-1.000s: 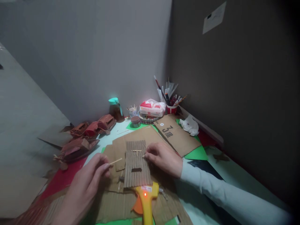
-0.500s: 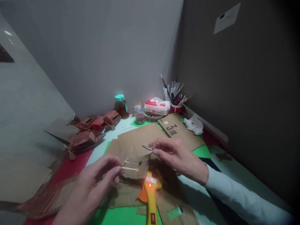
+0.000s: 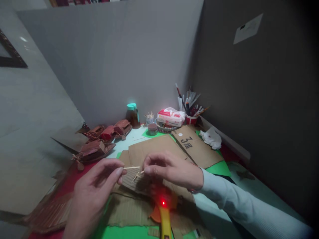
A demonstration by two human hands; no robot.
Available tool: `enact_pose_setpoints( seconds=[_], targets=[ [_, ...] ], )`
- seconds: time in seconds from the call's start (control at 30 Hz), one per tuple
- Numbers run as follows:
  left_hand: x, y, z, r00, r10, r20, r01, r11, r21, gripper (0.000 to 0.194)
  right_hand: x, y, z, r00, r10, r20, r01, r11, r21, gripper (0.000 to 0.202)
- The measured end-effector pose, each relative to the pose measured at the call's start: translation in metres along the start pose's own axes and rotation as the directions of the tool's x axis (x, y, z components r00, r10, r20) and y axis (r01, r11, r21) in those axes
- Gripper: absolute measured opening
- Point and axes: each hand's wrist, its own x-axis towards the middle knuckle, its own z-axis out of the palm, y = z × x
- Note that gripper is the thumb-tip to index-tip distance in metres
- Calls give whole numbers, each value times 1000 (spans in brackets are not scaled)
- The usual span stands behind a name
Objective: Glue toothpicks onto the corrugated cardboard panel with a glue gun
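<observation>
My left hand (image 3: pixel 96 189) pinches a thin wooden stick (image 3: pixel 131 167) between thumb and forefinger, the stick pointing right. My right hand (image 3: pixel 165 169) faces it, thumb and fingertips closed on the end of a thin piece of wood. This piece seems to belong to the small crossed sticks (image 3: pixel 136 176) just left of those fingertips; whether they are joined is too small to tell. Beneath both hands lies a piece of ridged cardboard (image 3: pixel 131 182). A yellow glue gun (image 3: pixel 164 220) with a lit red light and orange trigger lies below my right hand, its front blurred and shadowed.
Flat cardboard sheets (image 3: pixel 154 142) cover the table's middle. Brown model boats (image 3: pixel 93 151) stand at left. Behind are a teal-lidded jar (image 3: pixel 133 116), a toothpick holder (image 3: pixel 150 119), a small round pot (image 3: pixel 152 129), a tissue pack (image 3: pixel 170 117), a cup of brushes (image 3: pixel 191 119) and crumpled tissue (image 3: pixel 211 138).
My right hand has moved left and down to the crossed sticks; its pointed metal tool no longer shows. My left hand has raised its stick. The view has shifted slightly.
</observation>
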Motion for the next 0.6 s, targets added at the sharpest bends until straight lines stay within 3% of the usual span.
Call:
enact_pose_setpoints(
  seconds=[0.07, 0.23, 0.43, 0.5, 0.6],
  targets=[
    [2, -4, 0, 1000, -24, -12, 23, 998, -52, 9, 4, -3, 0, 999, -32, -12, 32, 999, 12, 14],
    [9, -19, 5, 995, -89, -38, 77, 967, -245, 10, 18, -4, 9, 991, -1, 134, 4, 1000, -23, 14],
    [12, -22, -4, 978, -110, -178, 27, 910, -414, 12, 35, 17, -14, 982, -47, -184, -39, 900, -434, 20],
    [11, -20, -7, 981, -123, -151, 50, 908, -415, 12, 34, 18, -26, 963, -75, -259, -77, 842, -533, 19],
    [8, -15, -4, 988, -152, -26, 133, 924, -358, 12, 22, 6, -32, 952, -107, -286, -82, 811, -579, 14]
  ],
)
